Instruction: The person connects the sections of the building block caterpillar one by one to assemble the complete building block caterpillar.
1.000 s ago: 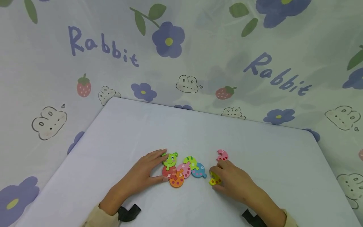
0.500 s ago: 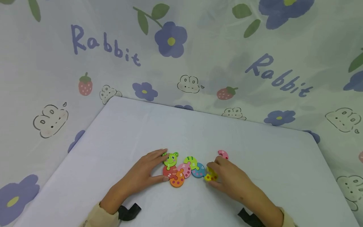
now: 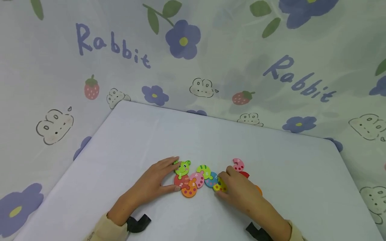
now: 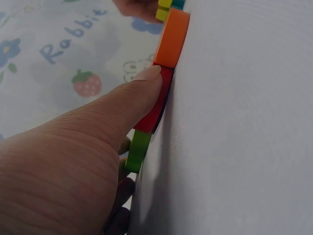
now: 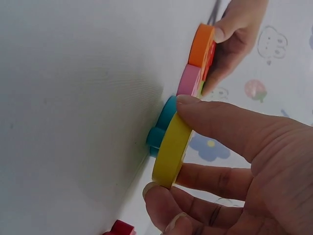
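A caterpillar puzzle lies on the white table, its numbered pieces linked: green smiling head (image 3: 182, 168), red 2 (image 3: 180, 181), orange 3 (image 3: 189, 191), pink 4 (image 3: 197, 180), green 5 (image 3: 203, 171) and blue 6 (image 3: 210, 181). My left hand (image 3: 153, 180) holds the head end, thumb against the red piece's edge, fingers at the head's far side. Between right thumb and fingers, my right hand (image 3: 239, 189) pinches a yellow dotted puzzle piece (image 5: 172, 152). In the right wrist view it stands tilted against the blue piece (image 5: 166, 115), near its knob. Whether they interlock I cannot tell.
Beyond the right hand lies a pink piece (image 3: 239, 165) with a notch. A red piece (image 3: 245, 174) and an orange piece (image 3: 258, 190) are partly hidden by that hand. Behind the white table (image 3: 169, 134) hangs a rabbit-print curtain (image 3: 217, 50).
My right hand has moved left with the yellow piece, bringing it up to the blue 6. The red and orange pieces behind it have come into view. My left hand stays in place.
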Motion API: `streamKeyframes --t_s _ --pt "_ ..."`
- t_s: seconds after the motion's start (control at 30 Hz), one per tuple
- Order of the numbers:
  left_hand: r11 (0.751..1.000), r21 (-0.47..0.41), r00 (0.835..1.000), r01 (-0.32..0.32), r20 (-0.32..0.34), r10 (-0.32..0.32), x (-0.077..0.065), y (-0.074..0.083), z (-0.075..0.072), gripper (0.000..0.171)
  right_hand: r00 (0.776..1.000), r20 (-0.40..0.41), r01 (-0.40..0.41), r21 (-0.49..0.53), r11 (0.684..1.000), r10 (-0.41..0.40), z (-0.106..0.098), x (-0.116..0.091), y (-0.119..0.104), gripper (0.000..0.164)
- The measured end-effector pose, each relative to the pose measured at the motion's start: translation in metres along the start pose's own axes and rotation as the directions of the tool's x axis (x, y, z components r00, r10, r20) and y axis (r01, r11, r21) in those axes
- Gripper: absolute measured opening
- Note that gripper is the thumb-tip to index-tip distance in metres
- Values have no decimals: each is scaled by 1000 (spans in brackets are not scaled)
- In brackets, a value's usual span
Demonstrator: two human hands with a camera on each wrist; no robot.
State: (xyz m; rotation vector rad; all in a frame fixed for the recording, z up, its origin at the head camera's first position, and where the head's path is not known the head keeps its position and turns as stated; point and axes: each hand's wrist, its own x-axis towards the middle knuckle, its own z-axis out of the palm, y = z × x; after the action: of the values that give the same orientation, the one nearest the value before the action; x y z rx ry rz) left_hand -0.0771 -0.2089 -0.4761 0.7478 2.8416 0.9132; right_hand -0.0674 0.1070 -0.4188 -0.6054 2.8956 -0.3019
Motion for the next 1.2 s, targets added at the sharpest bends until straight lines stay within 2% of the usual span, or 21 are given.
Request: streamKeyframes --t_s 0.47,0.73,0.97,1.2 --pt "1000 0 1000 -7 -5 7 2 2 0 81 1000 2 -26 -26 999 26 6 -5 -1 51" --pt "1000 1 1000 -16 -5 16 4 4 0 80 998 18 -61 -18 998 61 8 -9 8 63" --pt "1000 -3 1000 -12 -5 12 2 3 0 81 998 28 -61 -62 996 63 -3 -19 21 70" --pt "1000 10 1000 -12 -11 12 0 2 0 82 999 -26 -47 -76 996 45 -21 -28 46 67"
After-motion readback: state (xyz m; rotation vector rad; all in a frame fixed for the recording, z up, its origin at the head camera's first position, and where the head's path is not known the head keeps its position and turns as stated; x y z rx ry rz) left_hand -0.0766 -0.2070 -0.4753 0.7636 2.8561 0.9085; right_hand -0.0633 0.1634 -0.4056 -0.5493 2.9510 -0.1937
